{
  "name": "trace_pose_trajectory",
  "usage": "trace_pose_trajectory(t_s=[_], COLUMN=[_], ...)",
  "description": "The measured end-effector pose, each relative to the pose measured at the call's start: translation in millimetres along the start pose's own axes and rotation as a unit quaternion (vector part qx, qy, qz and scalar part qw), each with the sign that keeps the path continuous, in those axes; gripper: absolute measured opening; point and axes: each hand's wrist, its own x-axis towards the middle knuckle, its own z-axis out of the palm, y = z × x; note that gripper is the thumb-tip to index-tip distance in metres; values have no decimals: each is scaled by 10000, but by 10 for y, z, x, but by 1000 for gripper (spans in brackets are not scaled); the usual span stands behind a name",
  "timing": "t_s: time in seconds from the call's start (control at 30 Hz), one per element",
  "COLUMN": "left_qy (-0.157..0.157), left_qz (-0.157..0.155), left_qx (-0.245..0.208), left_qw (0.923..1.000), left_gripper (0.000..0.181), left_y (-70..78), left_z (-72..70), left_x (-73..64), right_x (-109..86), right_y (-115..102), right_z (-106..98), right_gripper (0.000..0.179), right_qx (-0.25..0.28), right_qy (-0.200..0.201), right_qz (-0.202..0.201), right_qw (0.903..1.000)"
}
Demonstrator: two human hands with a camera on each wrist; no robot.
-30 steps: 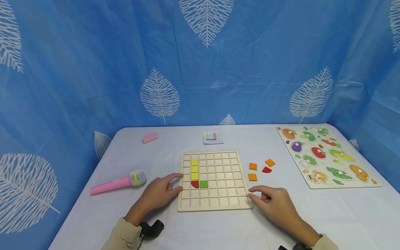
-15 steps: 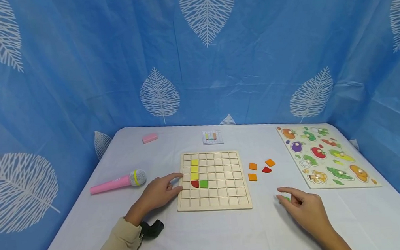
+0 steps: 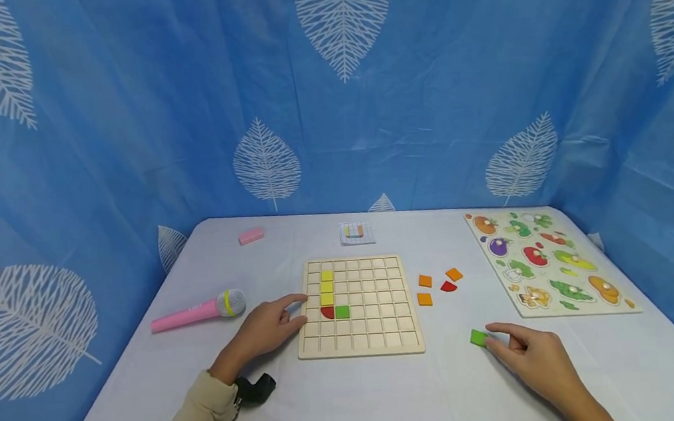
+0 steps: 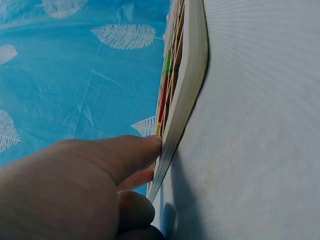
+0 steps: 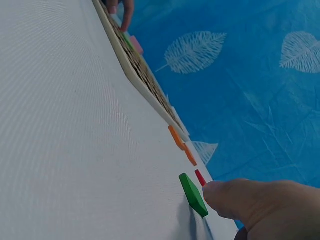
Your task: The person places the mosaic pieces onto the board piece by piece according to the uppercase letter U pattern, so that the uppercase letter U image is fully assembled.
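My left hand [image 3: 267, 326] rests at the left edge of a wooden grid board [image 3: 384, 340], thumb and forefinger touching its side. Two yellow tiles [image 3: 327, 287], a red quarter-round tile [image 3: 327, 312] and a green square tile [image 3: 342, 312] lie in the board's cells. Right of the board, my right hand [image 3: 533, 357] pinches another green square tile [image 3: 478, 338] at its fingertips. In the right wrist view that green tile [image 5: 193, 195] stands tilted above its shadow beside the thumb; the forefinger is hidden there.
Right of the board lie several orange square tiles [image 3: 425, 281] and a red quarter-round tile [image 3: 449, 287]. A vegetable puzzle board [image 3: 525, 294] lies farther right. A pattern card [image 3: 356, 233], a pink block [image 3: 252, 236] and a toy microphone [image 3: 195, 313] are behind and left.
My right hand has moved right and toward the near side, away from the board's right edge. The green tile at its fingertips now shows plainly. My left hand stays at the board.
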Motion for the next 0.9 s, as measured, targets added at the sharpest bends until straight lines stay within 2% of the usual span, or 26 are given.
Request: trace_pose_trajectory(t_s=[0.17, 0.33, 0.9], left_qy=[-33, -60, -36], left_qz=[35, -20, -59], left_qx=[-49, -77, -44], left_qw=[10000, 10000, 10000], left_gripper=[44, 45, 45], left_y=[10, 18, 12], left_z=[-10, -18, -13], left_x=[-14, -14, -6], right_x=[8, 17, 15], right_y=[-10, -23, -48], right_z=[-9, -13, -14], right_gripper=[25, 28, 29], right_qx=[-59, -77, -169], right_qy=[-442, -670, -765], right_qz=[319, 486, 477], right_qw=[9985, 9965, 9958])
